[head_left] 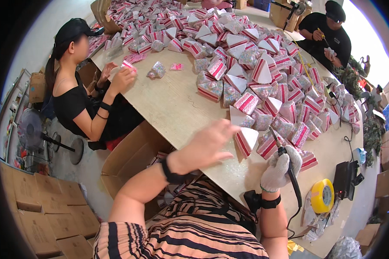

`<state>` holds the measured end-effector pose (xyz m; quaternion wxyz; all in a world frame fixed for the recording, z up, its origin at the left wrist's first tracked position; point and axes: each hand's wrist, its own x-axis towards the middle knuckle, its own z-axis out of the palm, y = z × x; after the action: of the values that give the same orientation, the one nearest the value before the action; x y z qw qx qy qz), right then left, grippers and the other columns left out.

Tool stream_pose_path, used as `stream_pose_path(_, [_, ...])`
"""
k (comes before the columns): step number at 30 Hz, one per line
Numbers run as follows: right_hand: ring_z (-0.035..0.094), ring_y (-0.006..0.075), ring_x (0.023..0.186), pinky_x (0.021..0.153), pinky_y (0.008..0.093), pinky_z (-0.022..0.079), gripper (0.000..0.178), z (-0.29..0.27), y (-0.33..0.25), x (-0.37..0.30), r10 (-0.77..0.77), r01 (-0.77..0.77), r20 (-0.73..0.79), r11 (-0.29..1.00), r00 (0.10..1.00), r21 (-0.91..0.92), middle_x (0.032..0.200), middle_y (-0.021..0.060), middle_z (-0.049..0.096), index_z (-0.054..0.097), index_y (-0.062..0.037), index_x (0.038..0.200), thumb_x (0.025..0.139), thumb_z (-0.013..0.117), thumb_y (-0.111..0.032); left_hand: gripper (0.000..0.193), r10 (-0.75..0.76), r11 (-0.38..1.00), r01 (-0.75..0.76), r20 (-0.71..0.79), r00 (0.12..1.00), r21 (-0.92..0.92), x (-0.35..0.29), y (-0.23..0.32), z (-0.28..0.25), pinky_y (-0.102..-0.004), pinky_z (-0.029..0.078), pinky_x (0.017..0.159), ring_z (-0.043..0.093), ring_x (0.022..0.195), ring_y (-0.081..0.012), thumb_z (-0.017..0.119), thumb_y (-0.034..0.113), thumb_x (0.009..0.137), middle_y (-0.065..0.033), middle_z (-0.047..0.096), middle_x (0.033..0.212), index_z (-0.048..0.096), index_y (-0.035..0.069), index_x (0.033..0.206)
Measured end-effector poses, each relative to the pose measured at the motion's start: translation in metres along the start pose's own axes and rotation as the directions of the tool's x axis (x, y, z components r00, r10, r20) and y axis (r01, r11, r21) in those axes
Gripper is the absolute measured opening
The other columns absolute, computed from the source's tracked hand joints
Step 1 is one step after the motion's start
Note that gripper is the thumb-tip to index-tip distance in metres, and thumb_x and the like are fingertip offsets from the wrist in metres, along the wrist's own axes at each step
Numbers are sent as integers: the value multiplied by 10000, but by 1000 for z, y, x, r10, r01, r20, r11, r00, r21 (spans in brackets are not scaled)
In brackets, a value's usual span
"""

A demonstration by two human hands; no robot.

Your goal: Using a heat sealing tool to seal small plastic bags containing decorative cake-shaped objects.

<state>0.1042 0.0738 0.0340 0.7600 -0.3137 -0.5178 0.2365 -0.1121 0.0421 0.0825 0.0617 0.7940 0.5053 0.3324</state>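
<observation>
My left hand (pixel 209 144) is bare and blurred, stretched over the table with thumb and fingers apart. Its fingertips come close to a toy cake slice (pixel 246 141), a wedge with a white face and pink and red layers. I see nothing in that hand. My right hand (pixel 282 169), in a white knitted glove, is closed round a soldering iron (pixel 294 178) with a dark handle and a black cord. The iron's thin tip points up and left, near the front slices of a large pile of wedges (pixel 246 103), some covered in glitter.
Yellow tape (pixel 323 196) and a black box-shaped device (pixel 348 179) sit on the table (pixel 168 101) at right. An open carton (pixel 132 149) stands below its left edge. One person (pixel 84 86) sits at left; another (pixel 333 39) holds a tool at far right.
</observation>
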Motion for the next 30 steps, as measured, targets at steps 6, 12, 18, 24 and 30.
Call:
stream_pose_path(6, [456,81,545,449,205,332,218,-6,4,3,35,-35,2,997,999,74,794,56,533,570,-23,1044,910,601,-192,383,0,999,-2,51,999,36,24,11,36,-414,478,831,555,995,-308,714,150,714,-130,560,1079,566,71,1059])
stream_pose_path(12, [454,81,550,456,203,337,227,-7,7,-2,-4,5,30,1000,1000,-11,796,56,533,565,-16,1059,912,596,-186,439,140,988,-138,-25,990,64,14,15,50,-426,481,781,549,1004,-327,734,167,703,-123,563,1074,555,75,1094])
stream_pose_path(18, [467,85,539,450,205,349,247,-7,6,0,8,-8,22,1000,1000,9,822,67,541,569,-15,1058,913,603,-211,571,51,972,-71,95,994,225,33,17,61,-402,495,787,563,969,-316,759,197,689,-117,562,1073,497,50,1174])
stream_pose_path(24, [501,101,567,483,218,387,220,-5,-3,-3,60,-59,135,998,989,-9,846,74,556,583,1,1028,879,606,-160,521,-502,704,559,248,828,-439,-13,-19,36,-329,488,854,590,992,-229,706,126,763,-112,583,1078,458,23,1210])
stream_pose_path(30, [636,206,841,774,320,502,159,2,-20,-9,243,-203,441,970,864,-136,923,119,663,642,16,944,790,665,-15,506,-607,33,383,286,741,-923,-29,-42,47,-275,509,807,591,954,-136,657,72,842,-94,587,1044,394,24,1272])
